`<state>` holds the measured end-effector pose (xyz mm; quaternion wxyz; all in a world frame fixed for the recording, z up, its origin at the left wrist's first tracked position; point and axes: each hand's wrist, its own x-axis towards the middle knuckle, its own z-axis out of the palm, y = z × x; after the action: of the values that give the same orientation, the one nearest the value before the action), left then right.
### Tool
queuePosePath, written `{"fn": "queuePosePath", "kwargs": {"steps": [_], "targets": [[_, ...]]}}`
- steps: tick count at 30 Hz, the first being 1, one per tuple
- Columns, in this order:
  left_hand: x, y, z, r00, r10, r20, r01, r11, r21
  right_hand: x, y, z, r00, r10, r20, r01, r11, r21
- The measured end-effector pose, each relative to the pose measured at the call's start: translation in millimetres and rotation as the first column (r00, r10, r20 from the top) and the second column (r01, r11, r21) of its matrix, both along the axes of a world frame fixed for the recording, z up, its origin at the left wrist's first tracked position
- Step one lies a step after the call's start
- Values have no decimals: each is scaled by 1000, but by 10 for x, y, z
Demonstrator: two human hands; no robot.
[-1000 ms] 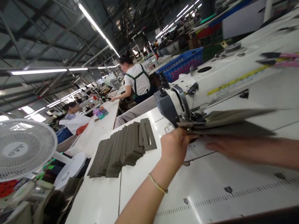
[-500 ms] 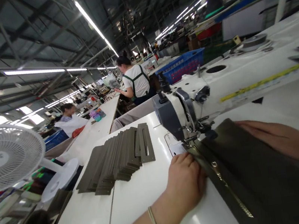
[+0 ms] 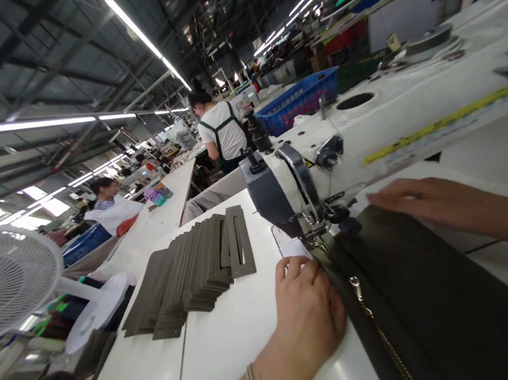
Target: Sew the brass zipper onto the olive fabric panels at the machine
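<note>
A dark olive fabric panel with a gold zipper along its left edge lies on the white sewing table, its far end under the presser foot of the white sewing machine. My left hand presses down on the panel's zipper edge just in front of the needle. My right hand lies flat on the panel's far right edge, beside the machine arm. Neither hand lifts the panel off the table.
A fanned row of olive slotted fabric pieces lies left of the machine. A white desk fan stands at the far left. Behind are a blue basket, a long table with two seated or standing workers, and overhead lights.
The panel, held up near the needle a second ago, now lies flat under the presser foot. My right hand slid up along its far edge. The view shifted slightly leftward.
</note>
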<state>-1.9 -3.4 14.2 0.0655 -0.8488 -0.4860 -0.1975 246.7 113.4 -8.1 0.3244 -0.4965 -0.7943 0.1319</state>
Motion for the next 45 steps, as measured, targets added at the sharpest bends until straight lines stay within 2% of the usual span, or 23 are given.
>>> {"fn": "queuePosePath", "kwargs": {"steps": [3,6,8,9,11,13,15,17,21,25,28,32,36,45], "targets": [[-1,1,-16,999,-25,-21,26,999,29,25,155,13,971,27,238,-46,996,75],[0,0,-34,1000,-24,-5,24,999,47,38,164,-17,948,5,319,-44,992,115],[6,-8,-46,1000,-5,18,4,999,39,8,70,20,925,-52,376,-33,976,216],[9,-16,-52,999,7,34,-8,1000,30,-28,0,55,911,-85,404,-47,950,308],[10,-35,-69,996,44,75,-45,999,11,-149,-169,123,901,-92,424,-149,852,502],[0,-55,-97,986,89,137,-92,996,11,-317,-335,134,926,34,377,-271,754,599],[-26,-67,-141,977,101,188,-110,993,35,-485,-461,66,940,199,279,-330,742,584],[-66,-64,-195,978,66,197,-78,996,54,-606,-529,-42,931,272,243,-363,759,540],[-136,-16,-264,987,-46,156,39,998,51,-669,-547,-162,908,253,334,-399,765,506],[-124,44,-213,978,-158,137,154,987,44,-656,-538,-122,908,233,349,-396,753,526],[-97,77,-155,971,-203,124,197,978,62,-660,-538,-91,904,257,342,-411,748,522],[-81,89,-120,967,-215,134,204,975,93,-653,-539,-83,898,277,341,-424,751,506],[-60,62,-118,975,-176,138,161,981,109,-627,-527,-114,901,282,329,-418,768,486],[-47,86,-203,982,-133,135,121,988,95,-640,-373,-324,902,334,274,-431,742,514]]}}
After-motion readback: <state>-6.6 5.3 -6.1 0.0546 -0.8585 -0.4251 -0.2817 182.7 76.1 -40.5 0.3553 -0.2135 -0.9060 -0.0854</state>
